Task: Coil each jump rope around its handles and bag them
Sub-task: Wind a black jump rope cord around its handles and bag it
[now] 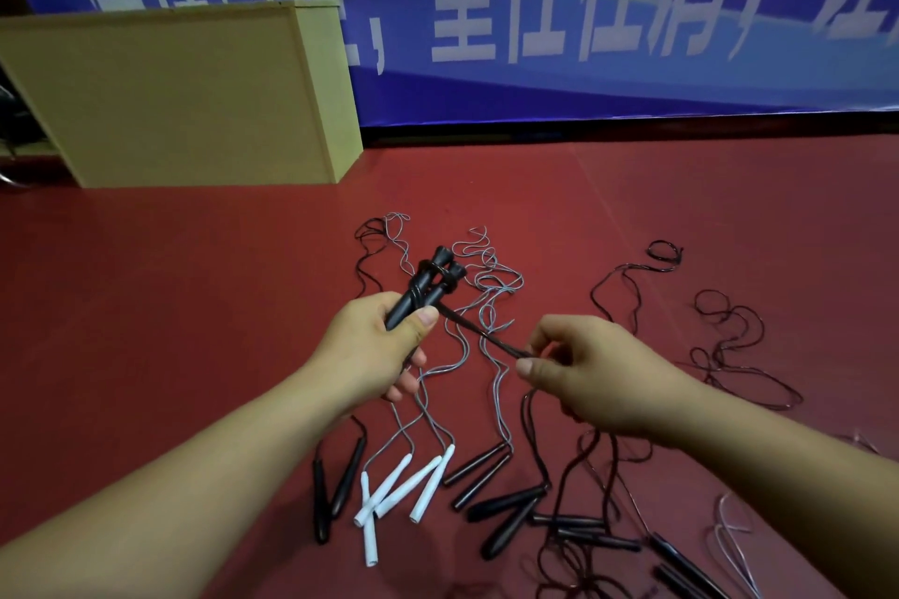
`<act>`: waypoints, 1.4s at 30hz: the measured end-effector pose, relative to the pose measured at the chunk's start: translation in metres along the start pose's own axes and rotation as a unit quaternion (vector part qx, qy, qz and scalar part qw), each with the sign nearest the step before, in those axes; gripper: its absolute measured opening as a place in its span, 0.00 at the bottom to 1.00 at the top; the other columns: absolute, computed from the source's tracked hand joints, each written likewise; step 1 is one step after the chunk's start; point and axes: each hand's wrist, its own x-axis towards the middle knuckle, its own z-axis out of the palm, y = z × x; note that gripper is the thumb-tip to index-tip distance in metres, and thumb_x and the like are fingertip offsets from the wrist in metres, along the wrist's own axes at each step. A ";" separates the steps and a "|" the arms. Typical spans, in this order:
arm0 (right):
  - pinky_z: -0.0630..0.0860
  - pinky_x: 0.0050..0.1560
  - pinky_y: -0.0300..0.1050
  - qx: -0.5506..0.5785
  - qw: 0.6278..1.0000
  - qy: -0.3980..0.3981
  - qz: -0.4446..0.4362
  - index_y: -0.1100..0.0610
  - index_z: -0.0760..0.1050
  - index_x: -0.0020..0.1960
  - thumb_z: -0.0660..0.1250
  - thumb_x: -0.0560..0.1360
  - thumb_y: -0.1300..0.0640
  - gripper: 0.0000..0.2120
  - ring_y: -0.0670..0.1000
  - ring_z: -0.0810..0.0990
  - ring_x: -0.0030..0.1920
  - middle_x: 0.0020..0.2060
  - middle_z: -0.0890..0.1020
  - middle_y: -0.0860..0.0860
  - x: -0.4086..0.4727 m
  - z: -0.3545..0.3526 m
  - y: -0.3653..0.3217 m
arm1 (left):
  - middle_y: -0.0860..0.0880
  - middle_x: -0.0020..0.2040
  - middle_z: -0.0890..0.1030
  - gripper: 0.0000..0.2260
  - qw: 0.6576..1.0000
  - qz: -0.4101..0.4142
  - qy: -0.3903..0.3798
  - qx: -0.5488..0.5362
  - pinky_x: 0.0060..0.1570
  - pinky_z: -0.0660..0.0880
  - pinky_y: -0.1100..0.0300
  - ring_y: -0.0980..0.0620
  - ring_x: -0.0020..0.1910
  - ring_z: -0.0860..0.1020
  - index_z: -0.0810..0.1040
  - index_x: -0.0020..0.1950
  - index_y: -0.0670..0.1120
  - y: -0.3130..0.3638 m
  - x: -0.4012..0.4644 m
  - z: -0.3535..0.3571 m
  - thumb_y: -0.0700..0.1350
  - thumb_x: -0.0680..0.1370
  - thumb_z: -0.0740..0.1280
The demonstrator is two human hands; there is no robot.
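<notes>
Red flooring (194,306) lies under loose jump ropes with white handles (404,486) and black ones, while the left hand (374,345) grips a black handle pair (428,287) and the right hand (593,379) pinches its dark cord (481,337), a tan box (185,97) and blue banner (632,15) with blurred white Chinese characters behind.

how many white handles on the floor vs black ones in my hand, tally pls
white handles on the floor: 4
black handles in the left hand: 2
total: 6
</notes>
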 end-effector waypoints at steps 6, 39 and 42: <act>0.64 0.29 0.37 0.060 0.998 -0.014 0.015 0.53 0.79 0.40 0.64 0.79 0.50 0.12 0.45 0.67 0.27 0.28 0.71 0.47 -0.001 -0.004 -0.005 | 0.48 0.31 0.79 0.05 0.998 0.031 0.022 0.044 0.22 0.72 0.62 0.51 0.23 0.78 0.77 0.47 0.50 -0.002 0.004 -0.004 0.49 0.80 0.66; 0.68 0.32 0.41 0.275 0.956 -0.072 0.077 0.58 0.78 0.40 0.64 0.77 0.66 0.09 0.49 0.73 0.30 0.27 0.78 0.50 -0.011 -0.017 0.007 | 0.49 0.32 0.78 0.09 0.945 0.114 -0.305 -0.018 0.30 0.75 0.60 0.48 0.27 0.76 0.77 0.42 0.50 0.027 -0.040 0.019 0.54 0.77 0.68; 0.72 0.36 0.43 0.353 0.926 -0.090 0.100 0.57 0.75 0.40 0.61 0.81 0.55 0.12 0.51 0.73 0.32 0.30 0.77 0.52 -0.009 -0.005 0.000 | 0.49 0.31 0.78 0.15 0.964 0.107 -0.231 -0.079 0.29 0.73 0.59 0.50 0.25 0.75 0.75 0.46 0.43 0.026 -0.037 0.023 0.55 0.77 0.67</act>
